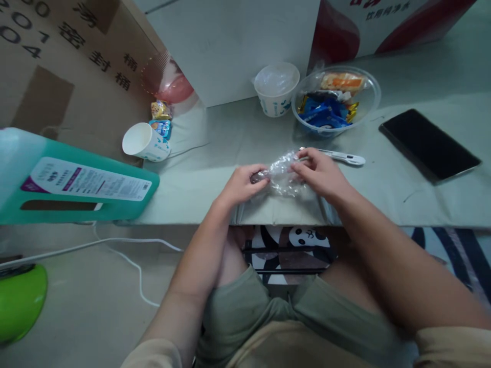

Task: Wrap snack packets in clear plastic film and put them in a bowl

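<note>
My left hand (241, 183) and my right hand (321, 174) both grip a crinkled clear plastic wrapper (283, 173) just above the pale green table (422, 199), near its front edge. A small dark item sits inside the wrapper at its left end, by my left fingertips. Right behind my right hand lies a white utility knife (341, 156).
A clear bowl of wrapped snacks (334, 102) and a lidded paper cup (276, 91) stand at the back. A black phone (428, 144) lies at the right. A tipped paper cup (144, 142), a teal jug (65, 179), cardboard boxes (69, 61) and a white cable (126, 255) are at the left.
</note>
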The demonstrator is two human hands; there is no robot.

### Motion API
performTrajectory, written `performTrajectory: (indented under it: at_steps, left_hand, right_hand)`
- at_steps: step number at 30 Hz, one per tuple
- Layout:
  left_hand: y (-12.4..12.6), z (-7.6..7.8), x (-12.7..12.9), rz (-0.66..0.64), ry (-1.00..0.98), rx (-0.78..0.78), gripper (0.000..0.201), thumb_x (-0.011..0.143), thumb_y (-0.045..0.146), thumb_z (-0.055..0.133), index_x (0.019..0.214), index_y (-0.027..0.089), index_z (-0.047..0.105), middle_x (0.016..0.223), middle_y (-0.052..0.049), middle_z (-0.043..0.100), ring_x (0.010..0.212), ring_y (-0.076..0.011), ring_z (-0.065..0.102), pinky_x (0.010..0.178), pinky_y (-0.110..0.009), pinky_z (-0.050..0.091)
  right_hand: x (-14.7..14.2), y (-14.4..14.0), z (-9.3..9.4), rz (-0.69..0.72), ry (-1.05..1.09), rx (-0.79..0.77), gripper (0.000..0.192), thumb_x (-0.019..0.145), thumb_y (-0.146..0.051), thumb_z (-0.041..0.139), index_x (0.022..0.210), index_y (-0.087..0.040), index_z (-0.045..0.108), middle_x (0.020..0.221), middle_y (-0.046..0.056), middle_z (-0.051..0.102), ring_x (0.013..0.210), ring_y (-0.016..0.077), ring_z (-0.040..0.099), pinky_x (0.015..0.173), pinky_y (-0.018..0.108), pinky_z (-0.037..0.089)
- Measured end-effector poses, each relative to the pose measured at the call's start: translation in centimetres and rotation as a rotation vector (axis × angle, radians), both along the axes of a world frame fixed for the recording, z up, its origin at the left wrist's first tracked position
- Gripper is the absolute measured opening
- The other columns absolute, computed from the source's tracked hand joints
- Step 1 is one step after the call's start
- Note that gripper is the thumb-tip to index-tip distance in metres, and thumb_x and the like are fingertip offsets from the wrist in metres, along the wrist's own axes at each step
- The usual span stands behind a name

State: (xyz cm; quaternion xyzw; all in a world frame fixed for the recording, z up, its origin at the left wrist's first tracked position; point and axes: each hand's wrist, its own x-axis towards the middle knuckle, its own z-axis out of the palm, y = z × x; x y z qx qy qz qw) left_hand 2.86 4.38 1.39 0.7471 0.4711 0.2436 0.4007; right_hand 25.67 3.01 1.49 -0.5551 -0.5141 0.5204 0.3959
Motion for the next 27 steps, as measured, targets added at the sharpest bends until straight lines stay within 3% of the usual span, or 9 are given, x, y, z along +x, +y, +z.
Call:
performTrajectory:
  at_steps: [3,5,7,10,13,16,18,22,27]
  left_hand:
    - [0.2,0.3,-0.5,0.022,-0.042,-0.082,0.019,0.081,0.031,0.068,0.091,0.017,0.076,0.08,-0.002,0.073,0.07,-0.0141,0.062,0.065,-0.025,0.046]
    - [0.2,0.9,-0.7,-0.057,-0.072,-0.193,0.019,0.077,0.034,0.072,0.086,0.017,0.074,0.076,-0.001,0.07,0.067,-0.0131,0.06,0.062,-0.024,0.044]
    - [0.1,1.4,-0.8,-0.14,-0.106,-0.302,0.022,0.073,0.036,0.077,0.084,0.017,0.073,0.074,-0.001,0.069,0.066,-0.0125,0.059,0.062,-0.024,0.045]
    - [0.1,1.4,-0.8,-0.074,-0.174,-0.344,0.029,0.07,0.038,0.082,0.087,0.017,0.071,0.076,-0.001,0.068,0.065,-0.0112,0.058,0.061,-0.023,0.045]
    - [0.5,0.3,-0.4,0.15,-0.223,-0.25,0.033,0.07,0.033,0.083,0.093,0.018,0.066,0.072,0.002,0.062,0.06,-0.009,0.053,0.057,-0.022,0.042]
    - [0.7,-0.6,0.2,0.276,-0.292,-0.124,0.039,0.07,0.027,0.08,0.104,0.022,0.061,0.077,0.003,0.063,0.062,-0.009,0.053,0.059,-0.023,0.043]
    - [0.7,-0.6,0.4,0.262,-0.332,-0.112,0.043,0.071,0.027,0.079,0.11,0.023,0.059,0.081,0.002,0.065,0.064,-0.0092,0.056,0.061,-0.023,0.045]
    - [0.1,0.3,0.5,0.057,-0.383,-0.285,0.05,0.068,0.029,0.085,0.111,0.021,0.06,0.081,0.002,0.067,0.068,-0.0104,0.063,0.062,-0.022,0.047]
    - [-0.5,0.3,1.6,0.079,-0.657,-0.437,0.064,0.062,0.042,0.093,0.116,0.023,0.064,0.094,-0.003,0.074,0.086,-0.0156,0.071,0.072,-0.024,0.053]
  right_hand:
    - [0.4,-0.2,0.1,-0.07,-0.268,0.394,0.048,0.069,-0.042,0.077,0.11,-0.024,0.06,0.119,0.013,0.069,0.111,0.0315,0.066,0.098,0.049,0.052]
    - [0.6,-0.4,0.3,0.083,-0.276,0.5,0.064,0.068,-0.044,0.078,0.124,-0.022,0.058,0.133,0.015,0.064,0.125,0.0338,0.06,0.106,0.048,0.047]
    - [0.7,-0.5,0.5,0.282,-0.26,0.404,0.066,0.071,-0.044,0.076,0.13,-0.021,0.056,0.124,0.013,0.07,0.115,0.0315,0.065,0.098,0.045,0.049]
    - [0.7,-0.4,0.7,0.458,-0.308,0.183,0.034,0.078,-0.04,0.066,0.106,-0.019,0.065,0.087,0.005,0.071,0.081,0.0232,0.065,0.077,0.036,0.046]
    - [0.7,-0.2,0.8,0.361,-0.368,0.108,0.017,0.08,-0.037,0.06,0.08,-0.02,0.061,0.072,0.002,0.063,0.069,0.0186,0.056,0.068,0.032,0.039]
    - [0.8,-0.1,0.9,0.246,-0.364,0.091,0.017,0.078,-0.037,0.06,0.076,-0.021,0.057,0.072,0.002,0.062,0.07,0.0181,0.054,0.067,0.032,0.039]
    - [1.2,-0.2,1.0,0.249,-0.314,0.099,0.025,0.078,-0.045,0.063,0.08,-0.02,0.059,0.081,0.005,0.066,0.075,0.0197,0.057,0.07,0.034,0.042]
    - [2.2,-0.6,1.1,0.338,-0.198,0.124,0.048,0.073,-0.054,0.073,0.105,-0.019,0.065,0.103,0.009,0.071,0.086,0.0215,0.064,0.076,0.034,0.048]
    - [1.1,-0.9,0.5,0.6,-0.177,0.159,0.023,0.083,-0.04,0.063,0.074,-0.02,0.061,0.063,-0.002,0.055,0.062,0.0135,0.051,0.062,0.028,0.037]
